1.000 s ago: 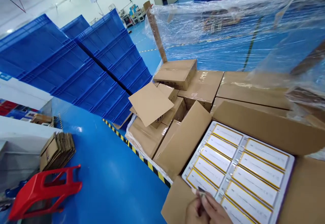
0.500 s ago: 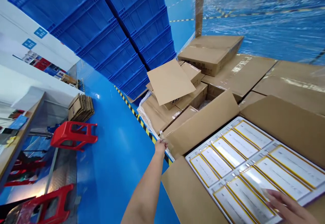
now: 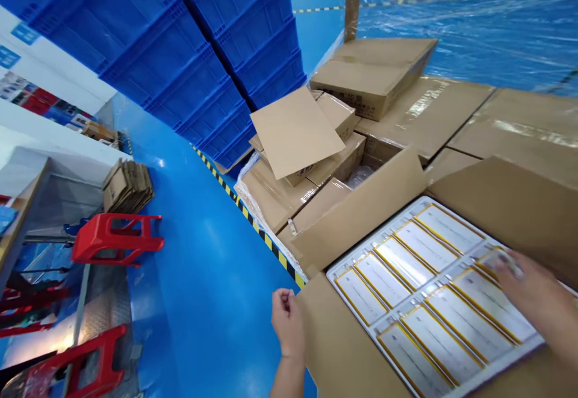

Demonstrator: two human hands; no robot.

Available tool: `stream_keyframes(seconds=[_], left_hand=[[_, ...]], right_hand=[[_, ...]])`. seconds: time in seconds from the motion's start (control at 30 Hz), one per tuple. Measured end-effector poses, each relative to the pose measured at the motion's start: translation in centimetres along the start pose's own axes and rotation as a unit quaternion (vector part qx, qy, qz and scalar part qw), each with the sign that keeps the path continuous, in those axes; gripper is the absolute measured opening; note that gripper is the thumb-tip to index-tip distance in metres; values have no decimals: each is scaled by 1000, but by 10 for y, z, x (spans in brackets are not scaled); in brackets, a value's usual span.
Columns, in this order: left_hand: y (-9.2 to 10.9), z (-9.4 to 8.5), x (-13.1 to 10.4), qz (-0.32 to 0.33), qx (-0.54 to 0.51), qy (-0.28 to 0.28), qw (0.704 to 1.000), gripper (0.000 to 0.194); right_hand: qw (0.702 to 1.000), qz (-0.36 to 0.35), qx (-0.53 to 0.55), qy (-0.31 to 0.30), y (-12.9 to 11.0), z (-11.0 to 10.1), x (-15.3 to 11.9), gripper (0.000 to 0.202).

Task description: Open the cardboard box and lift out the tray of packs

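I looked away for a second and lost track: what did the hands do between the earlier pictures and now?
The left hand let go of the box flap and drew back to the box's near corner, loosely curled. The right hand slid up the tray toward its far right side, fingertips on a pack. The tray, open box and stacked cartons stayed put.

Open air lies over the tray (image 3: 361, 277) in front of the right hand (image 3: 537, 298). Raised box flaps (image 3: 361, 211) wall it in on the far and left sides. The left hand (image 3: 288, 321) hangs beside the near flap (image 3: 343, 350), with bare blue floor (image 3: 203, 277) to its left.
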State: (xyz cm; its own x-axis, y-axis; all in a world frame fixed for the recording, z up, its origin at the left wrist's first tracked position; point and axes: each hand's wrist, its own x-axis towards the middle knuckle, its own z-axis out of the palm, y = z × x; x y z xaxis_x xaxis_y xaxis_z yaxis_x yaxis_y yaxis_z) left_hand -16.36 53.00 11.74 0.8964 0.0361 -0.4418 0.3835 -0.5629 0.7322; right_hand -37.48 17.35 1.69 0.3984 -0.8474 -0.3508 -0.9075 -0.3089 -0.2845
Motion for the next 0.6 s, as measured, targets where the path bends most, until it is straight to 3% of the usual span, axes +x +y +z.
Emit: stream_keyframes(seconds=[0.07, 0.2, 0.27, 0.33, 0.4, 0.47, 0.6], left_hand=[[4, 11, -15, 58, 73, -26, 995, 18], [13, 56, -16, 99, 133, -179, 970, 24], [18, 81, -7, 149, 219, -224, 938, 35], [24, 104, 6, 193, 326, -262, 888, 43], [29, 123, 17, 196, 379, -287, 858, 47], [31, 138, 26, 177, 395, -302, 849, 48], [30, 154, 33, 144, 421, -322, 836, 49]], right_hand=[[999, -21, -41, -7, -10, -6, 13, 56], [996, 9, -92, 1, -27, -16, 20, 52], [996, 4, -92, 0, -27, -18, 19, 52], [996, 3, -87, -6, -25, -21, 18, 54], [996, 16, -83, -10, -23, -24, 17, 55], [996, 5, -87, 20, -26, -25, 15, 53], [980, -129, -113, 104, -52, -19, 2, 45]])
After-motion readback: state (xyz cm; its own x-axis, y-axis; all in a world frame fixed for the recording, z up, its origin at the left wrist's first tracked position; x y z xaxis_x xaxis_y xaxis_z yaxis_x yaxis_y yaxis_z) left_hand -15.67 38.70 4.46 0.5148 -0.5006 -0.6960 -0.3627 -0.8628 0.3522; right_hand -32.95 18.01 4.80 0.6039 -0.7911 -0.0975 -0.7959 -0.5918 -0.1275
